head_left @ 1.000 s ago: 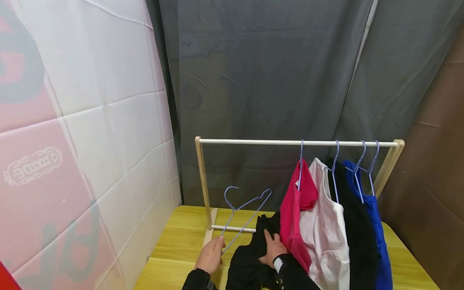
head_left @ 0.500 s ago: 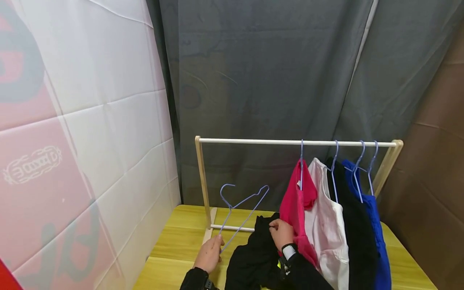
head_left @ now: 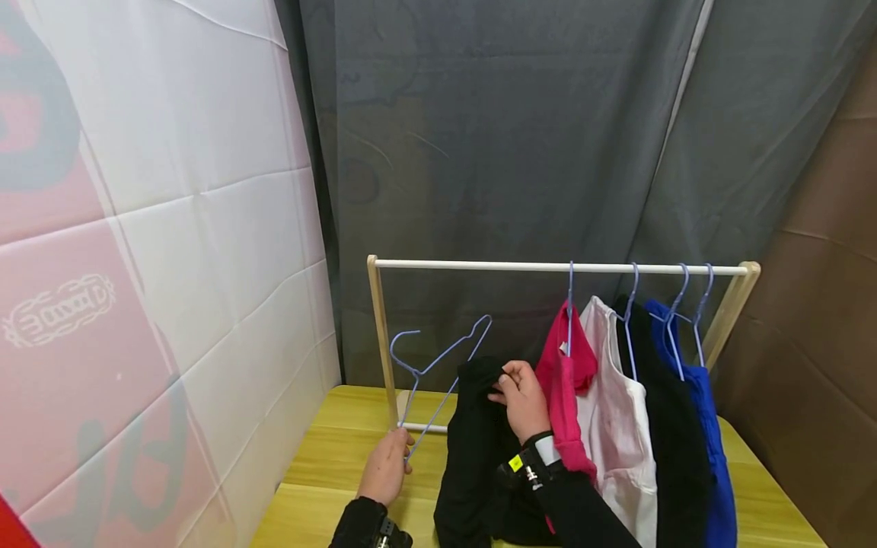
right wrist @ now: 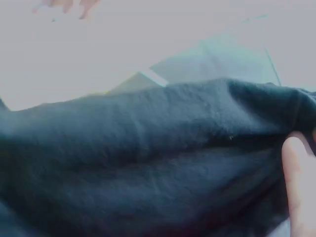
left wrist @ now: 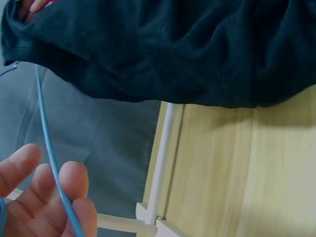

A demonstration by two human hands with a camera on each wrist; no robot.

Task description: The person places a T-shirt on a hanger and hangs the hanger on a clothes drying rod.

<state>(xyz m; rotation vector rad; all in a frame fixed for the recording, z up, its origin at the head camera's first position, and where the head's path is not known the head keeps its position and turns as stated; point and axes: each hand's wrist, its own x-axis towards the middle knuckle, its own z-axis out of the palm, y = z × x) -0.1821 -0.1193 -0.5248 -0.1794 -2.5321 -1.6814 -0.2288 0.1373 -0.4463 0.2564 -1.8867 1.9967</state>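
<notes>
In the head view my left hand [head_left: 387, 466] grips a lilac-blue clothes hanger [head_left: 418, 373] by its lower left part, hook up and tilted. The left wrist view shows the hanger wire [left wrist: 47, 131] running between the curled fingers [left wrist: 74, 180]. My right hand [head_left: 526, 402] pinches the upper edge of a black garment [head_left: 473, 449], which hangs down toward the table. The hanger's far end overlaps the garment's upper edge in the head view. Dark cloth [right wrist: 148, 148] fills most of the right wrist view, with a finger [right wrist: 298, 182] at its right side.
A wooden rack with a white rail [head_left: 473, 266] stands on the yellow wooden table [head_left: 308, 476]. On its right half hang a red garment [head_left: 556, 388], a white one [head_left: 620, 434], a black one [head_left: 674, 441] and a blue one [head_left: 715, 457], close beside my right arm.
My right hand has gone from lying on the black garment to pinching its top edge and raising it. My left hand has moved the hanger slightly up and left.
</notes>
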